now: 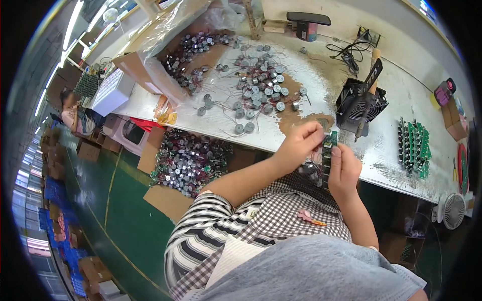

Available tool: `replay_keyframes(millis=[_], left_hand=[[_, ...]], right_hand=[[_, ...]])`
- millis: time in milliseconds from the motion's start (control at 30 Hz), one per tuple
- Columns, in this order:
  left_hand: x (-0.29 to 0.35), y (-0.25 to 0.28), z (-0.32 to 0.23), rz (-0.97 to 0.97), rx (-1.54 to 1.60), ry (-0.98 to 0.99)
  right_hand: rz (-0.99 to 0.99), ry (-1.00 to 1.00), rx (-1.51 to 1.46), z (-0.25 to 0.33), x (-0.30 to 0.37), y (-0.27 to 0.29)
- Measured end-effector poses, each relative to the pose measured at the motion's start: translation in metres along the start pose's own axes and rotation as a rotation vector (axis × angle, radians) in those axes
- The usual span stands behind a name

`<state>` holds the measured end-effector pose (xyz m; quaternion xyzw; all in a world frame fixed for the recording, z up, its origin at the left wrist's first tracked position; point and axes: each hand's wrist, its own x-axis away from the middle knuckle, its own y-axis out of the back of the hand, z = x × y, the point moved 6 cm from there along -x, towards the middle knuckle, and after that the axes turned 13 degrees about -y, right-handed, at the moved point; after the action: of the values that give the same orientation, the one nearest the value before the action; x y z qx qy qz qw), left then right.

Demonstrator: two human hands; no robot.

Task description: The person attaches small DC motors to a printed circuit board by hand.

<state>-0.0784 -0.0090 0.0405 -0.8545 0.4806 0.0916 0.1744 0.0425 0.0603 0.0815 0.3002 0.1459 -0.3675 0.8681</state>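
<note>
At the front edge of the bench, my right hand (345, 169) grips a narrow green circuit board strip (329, 145) on its right side, thumb toward the top. Close by on the other side of the strip, my left hand (304, 142) is closed in a pinch near the board's upper end. What sits between those fingertips is too small to make out. Small round metal motors (311, 173) hang beside the strip, below my left hand, with thin wires about them. My right fingers partly cover the board.
Loose wired motors (261, 85) are scattered across the bench (306, 113). A soldering iron (362, 118) leans by a black fan (349, 95). Green board strips (414, 148) lie at the right. A carton of motors (183, 163) stands below the bench; a person (78, 118) sits far left.
</note>
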Motion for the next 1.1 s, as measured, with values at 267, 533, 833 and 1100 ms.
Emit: replay_keyframes(millis=[267,533,833,1100], left_hand=[[0.009,-0.01,-0.002,-0.11,0.293,-0.031],[0.005,0.006,0.011,-0.135,0.579,0.328],[0.024,-0.013,-0.024,-0.105,0.078,-0.194],[0.023,0.015,-0.008,-0.329,0.157,-0.242]], right_hand=[[-0.132,-0.015,0.069,0.008,-0.014,-0.006],[-0.188,0.374,0.211,0.038,-0.007,-0.021],[-0.186,-0.173,-0.021,0.03,-0.036,-0.013],[-0.21,0.123,0.094,0.026,-0.005,-0.024]])
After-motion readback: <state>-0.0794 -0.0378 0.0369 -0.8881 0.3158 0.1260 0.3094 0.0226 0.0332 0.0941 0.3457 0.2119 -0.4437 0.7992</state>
